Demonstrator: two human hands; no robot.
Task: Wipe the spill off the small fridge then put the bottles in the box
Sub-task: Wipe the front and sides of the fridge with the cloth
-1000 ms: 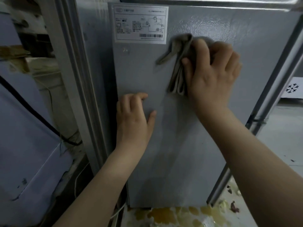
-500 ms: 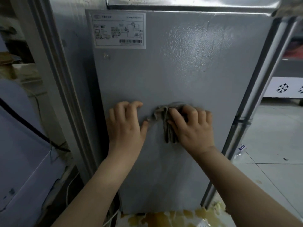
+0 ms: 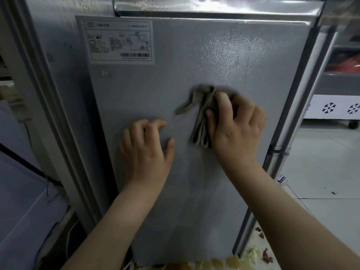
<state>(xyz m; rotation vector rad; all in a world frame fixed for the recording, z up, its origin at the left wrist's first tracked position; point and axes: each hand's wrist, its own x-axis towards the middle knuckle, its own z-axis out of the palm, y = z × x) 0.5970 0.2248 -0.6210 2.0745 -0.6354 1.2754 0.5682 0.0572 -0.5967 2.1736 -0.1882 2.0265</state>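
Grey fridge panel (image 3: 194, 182) upright, filling view; open tiled floor (image 3: 321, 162) past its right metal edge, clutter close on left. Left hand (image 3: 146, 151) resting on panel, fingers loosely bent, holding nothing. Right hand (image 3: 237, 131) just beside, gripping folded cloth (image 3: 200, 125) against mid-panel; long axis vertical, loose tail pointing lower left.

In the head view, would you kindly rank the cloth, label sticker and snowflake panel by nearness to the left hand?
1. cloth, just right of the left hand.
2. label sticker, upper left.
3. snowflake panel, far right.
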